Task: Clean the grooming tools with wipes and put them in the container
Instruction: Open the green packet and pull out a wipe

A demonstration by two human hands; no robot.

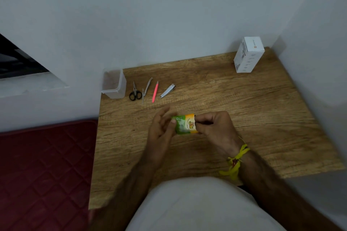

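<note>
A small green and orange wipe packet (185,124) is held over the middle of the wooden table (244,110). My left hand (162,127) pinches its left end and my right hand (214,127) grips its right end. Beyond my hands lie four tools in a row: black-handled scissors (134,93), a metal clipper tool (146,88), a pink stick (155,92) and a silver nail clipper (167,90). A clear plastic container (114,84) stands empty at the table's far left corner.
A white carton (247,54) stands at the far right corner against the wall. A dark red quilted mat (43,165) lies on the floor left of the table. A yellow thread band (237,159) is tied on my right wrist.
</note>
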